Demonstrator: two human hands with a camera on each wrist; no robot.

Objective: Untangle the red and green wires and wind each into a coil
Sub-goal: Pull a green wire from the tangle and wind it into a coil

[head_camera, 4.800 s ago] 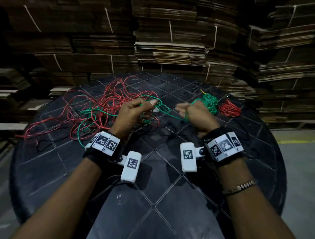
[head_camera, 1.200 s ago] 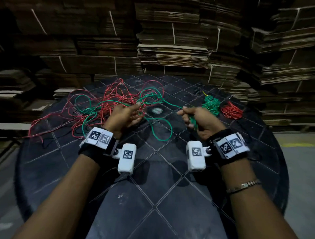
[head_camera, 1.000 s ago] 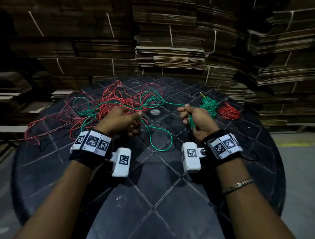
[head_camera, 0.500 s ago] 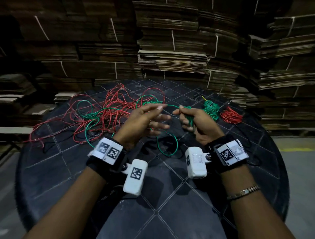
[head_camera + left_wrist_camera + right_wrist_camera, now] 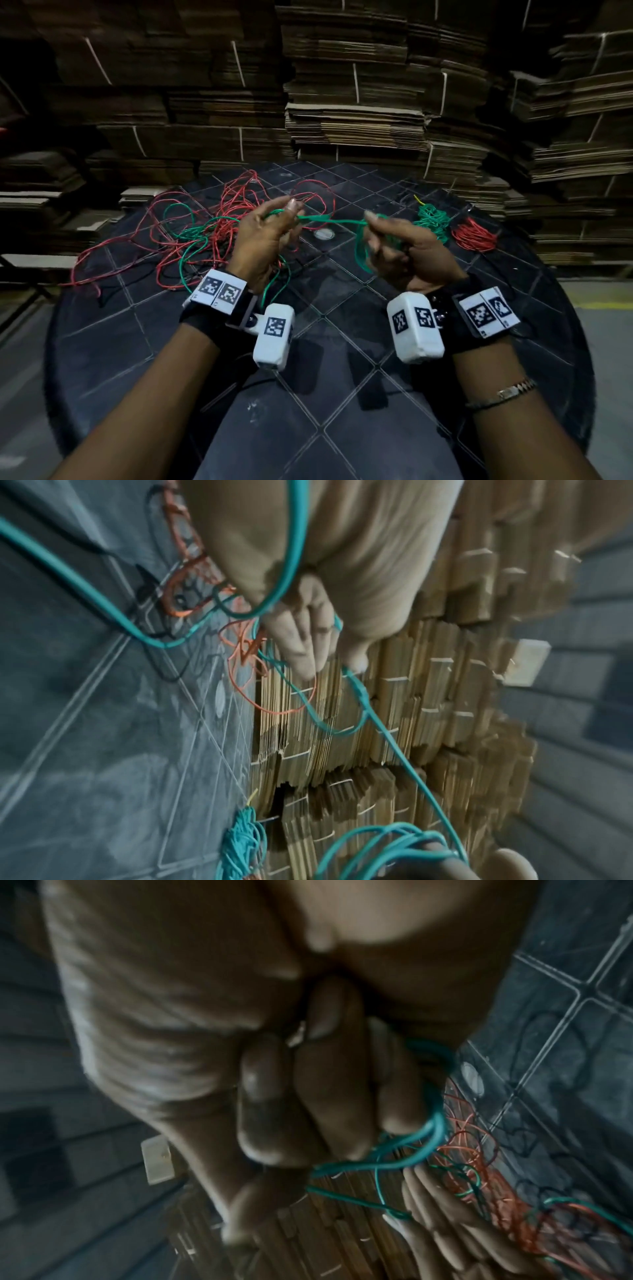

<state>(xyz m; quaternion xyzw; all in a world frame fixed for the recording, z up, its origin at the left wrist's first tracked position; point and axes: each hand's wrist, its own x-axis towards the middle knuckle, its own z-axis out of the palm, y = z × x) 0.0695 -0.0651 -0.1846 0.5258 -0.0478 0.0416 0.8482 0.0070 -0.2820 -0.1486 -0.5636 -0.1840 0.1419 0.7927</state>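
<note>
In the head view, a green wire (image 5: 329, 221) is stretched between two raised hands above a dark round table (image 5: 359, 428). It is pinched between thumb and fingertips of the left hand (image 5: 263, 240), and from there it trails down into a loose tangle with the red wire (image 5: 236, 219) spread over the table's far left part. By the right hand (image 5: 407, 253) several green loops are gripped, the fingers being curled around them. A finished green coil (image 5: 432, 219) and a finished red coil (image 5: 474, 234) are seen lying just beside each other on the far right of the table. Stacks of flattened cardboard (image 5: 352, 126) are piled behind the table.

In the left wrist view, the green wire (image 5: 394, 753) is seen leaving the closed fingertips of the left hand (image 5: 308, 631) and running across to loops wrapped over the right hand (image 5: 455, 864) at the bottom edge. Red strands (image 5: 253, 674) are seen on the table behind the fingers, and the green coil (image 5: 243, 845) lies at the lower left.

In the right wrist view, which is blurred, the fingers (image 5: 329, 1102) of the right hand are curled shut around green loops (image 5: 431, 1131). The left hand's fingers (image 5: 455, 1240) appear below, with the red and green tangle (image 5: 479, 1172) on the table beyond.
</note>
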